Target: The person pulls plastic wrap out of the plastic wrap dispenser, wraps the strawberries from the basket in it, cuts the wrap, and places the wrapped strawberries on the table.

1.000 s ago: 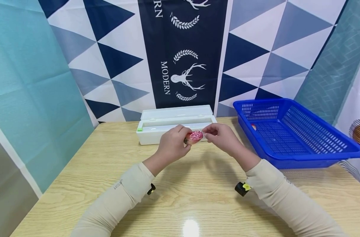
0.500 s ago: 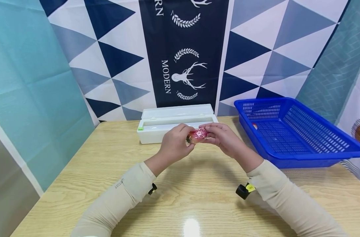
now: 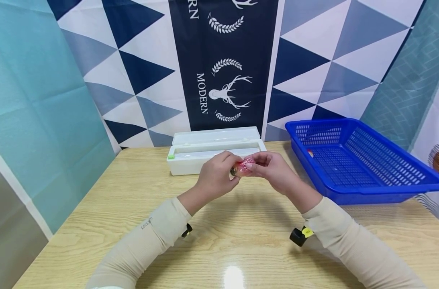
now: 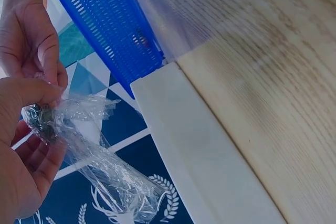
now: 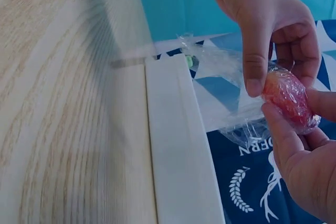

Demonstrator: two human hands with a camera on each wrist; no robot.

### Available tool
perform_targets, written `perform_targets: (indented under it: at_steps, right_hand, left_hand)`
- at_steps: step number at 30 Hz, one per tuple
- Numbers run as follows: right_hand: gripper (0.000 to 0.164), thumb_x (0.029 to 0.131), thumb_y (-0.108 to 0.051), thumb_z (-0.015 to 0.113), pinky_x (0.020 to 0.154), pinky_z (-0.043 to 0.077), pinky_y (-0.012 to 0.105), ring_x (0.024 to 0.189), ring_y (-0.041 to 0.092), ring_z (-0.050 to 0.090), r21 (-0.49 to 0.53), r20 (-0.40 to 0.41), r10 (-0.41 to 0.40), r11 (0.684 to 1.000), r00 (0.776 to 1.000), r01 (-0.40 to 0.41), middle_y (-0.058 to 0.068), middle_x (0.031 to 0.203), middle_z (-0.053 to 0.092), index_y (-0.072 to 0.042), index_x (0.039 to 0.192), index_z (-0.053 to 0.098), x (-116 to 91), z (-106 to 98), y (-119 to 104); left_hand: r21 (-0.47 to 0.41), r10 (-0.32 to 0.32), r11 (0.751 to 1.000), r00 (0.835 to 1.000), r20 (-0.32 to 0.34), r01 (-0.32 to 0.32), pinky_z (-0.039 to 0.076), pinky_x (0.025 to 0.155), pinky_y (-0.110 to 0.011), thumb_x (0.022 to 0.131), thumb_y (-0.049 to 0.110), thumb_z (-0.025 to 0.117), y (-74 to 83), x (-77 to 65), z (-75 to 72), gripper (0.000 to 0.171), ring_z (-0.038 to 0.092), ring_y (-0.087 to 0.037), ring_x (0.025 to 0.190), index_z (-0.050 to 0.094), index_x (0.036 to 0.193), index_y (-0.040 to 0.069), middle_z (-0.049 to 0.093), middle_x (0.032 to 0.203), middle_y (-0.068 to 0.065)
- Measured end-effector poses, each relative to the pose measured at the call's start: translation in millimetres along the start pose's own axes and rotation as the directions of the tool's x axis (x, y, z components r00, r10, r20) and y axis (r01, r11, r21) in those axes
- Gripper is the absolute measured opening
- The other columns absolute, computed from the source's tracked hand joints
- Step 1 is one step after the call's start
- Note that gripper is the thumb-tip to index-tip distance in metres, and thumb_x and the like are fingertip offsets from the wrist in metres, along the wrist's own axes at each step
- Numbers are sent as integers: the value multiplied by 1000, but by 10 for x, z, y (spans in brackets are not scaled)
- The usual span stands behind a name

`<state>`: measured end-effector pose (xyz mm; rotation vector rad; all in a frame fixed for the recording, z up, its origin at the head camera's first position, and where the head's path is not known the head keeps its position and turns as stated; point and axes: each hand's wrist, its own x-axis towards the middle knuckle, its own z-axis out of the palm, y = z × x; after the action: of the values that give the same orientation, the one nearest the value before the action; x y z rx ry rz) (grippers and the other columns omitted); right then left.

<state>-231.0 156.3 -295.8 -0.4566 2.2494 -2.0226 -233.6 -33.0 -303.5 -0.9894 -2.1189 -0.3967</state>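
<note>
A small red-and-yellow fruit (image 5: 286,98) with a dark green end is wrapped in clear cling film (image 4: 113,177); its exact kind is unclear. Loose film trails from it in both wrist views. My left hand (image 3: 216,174) pinches the fruit at its green end, between thumb and fingers. From the other side, my right hand (image 3: 273,170) pinches the red end and the film there. The two hands hold it up off the table, in front of a long white cling film box (image 3: 186,165) whose lid stands raised. Fingers cover part of the fruit.
At the right stands a blue plastic basket (image 3: 349,188) with slotted walls; a small reddish thing (image 3: 310,153) lies inside it. The wooden table (image 3: 219,241) runs back to a patterned cloth (image 3: 223,80). A teal cloth (image 3: 45,112) hangs at the left.
The right hand has moved from the tip of the film onto the red end of the fruit, now gripping it. The left hand and fruit have shifted slightly right.
</note>
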Motion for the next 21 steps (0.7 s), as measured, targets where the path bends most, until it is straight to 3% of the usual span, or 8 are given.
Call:
perform_targets:
  at_steps: [5,9,12,15,16,18,21]
  right_hand:
    - [34,80,-10,63,76,49,29,86,19,59,19,-28,-9,1000,1000,10,15,100,57,7,108,53,-33,14,8]
    - [38,81,-11,63,76,49,29,86,17,60,48,-59,-17,999,998,20,13,99,57,9,111,51,-44,19,28]
    - [39,81,-12,63,76,49,28,85,15,59,37,-106,-16,999,994,20,13,100,56,9,112,50,-44,-4,48]
    - [39,80,-14,64,75,49,25,87,16,58,9,-167,-14,1000,986,16,13,102,55,6,113,52,-44,-44,58]
    - [39,80,-15,64,75,49,24,88,16,56,-5,-185,-18,1000,983,18,13,103,54,4,113,53,-45,-59,62]
    - [39,80,-17,65,73,49,21,88,16,54,-38,-214,-41,999,976,33,12,104,54,2,113,54,-55,-81,60]
    - [38,78,-21,67,71,49,19,88,18,52,-99,-236,-104,992,966,82,11,103,55,-2,109,58,-82,-74,54]
  left_hand:
    - [-5,3,1000,1000,17,-3,45,66,-18,67,20,72,6,-1,12,37,49,-7,76,59,100,11,54,90,3]
    - [-43,-30,999,996,83,34,44,75,-19,64,27,78,-1,1,0,49,51,-9,87,58,106,11,55,97,2]
    - [-69,-94,992,989,110,102,41,85,-20,62,29,79,-12,-20,-24,56,50,-11,97,57,110,11,55,103,2]
    - [-127,-222,965,973,64,228,42,81,-21,67,21,75,-3,-57,-68,42,52,-11,91,60,105,10,57,97,1]
    - [-175,-283,942,958,48,287,44,76,-21,70,18,72,4,-67,-87,34,53,-10,85,62,101,9,58,92,1]
    - [-315,-415,856,908,53,410,46,65,-21,74,12,65,25,-73,-129,19,54,-10,73,64,92,9,59,82,1]
    - [-524,-575,644,805,148,557,48,58,-21,77,5,58,51,-73,-185,11,54,-11,66,64,86,9,58,75,1]
